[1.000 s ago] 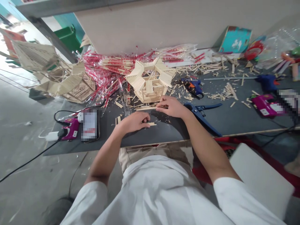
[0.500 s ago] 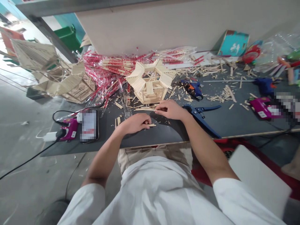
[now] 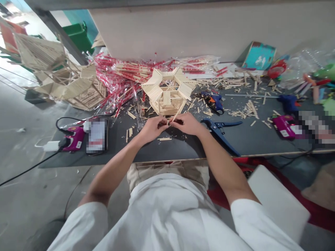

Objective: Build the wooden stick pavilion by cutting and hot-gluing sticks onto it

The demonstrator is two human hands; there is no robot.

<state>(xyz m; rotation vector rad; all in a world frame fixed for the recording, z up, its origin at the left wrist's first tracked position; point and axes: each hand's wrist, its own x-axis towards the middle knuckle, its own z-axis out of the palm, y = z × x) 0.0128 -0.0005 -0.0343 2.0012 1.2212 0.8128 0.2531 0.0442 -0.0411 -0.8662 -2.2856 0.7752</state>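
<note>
The biggest thing before me is the dark tabletop point(image 3: 178, 150), which stretches across the middle of the frame. A large stick-built structure point(image 3: 62, 90) fills the upper left, and next to it, toward the upper centre, sprawl clear plastic packs of sticks point(image 3: 125, 71) marked with red. Just in front of those, near the centre, sits a smaller star-roofed stick model point(image 3: 167, 97). Right of centre I see a blue-handled cutter point(image 3: 223, 138) lying splayed. The two hands meet at the centre, right below the model: the right hand point(image 3: 188, 123) pinches a thin stick between thumb and finger, while the left hand point(image 3: 154, 129) curls its fingertips in at the stick's lower end; whether it grips too, I can't tell. A phone point(image 3: 96, 136) lies left of centre, beside a purple power strip point(image 3: 75, 139). Below the left hand is a little row of short sticks point(image 3: 164, 139). Slimmest of all is that thin stick point(image 3: 176, 115), tilted up toward the model from the fingertips at centre.
</note>
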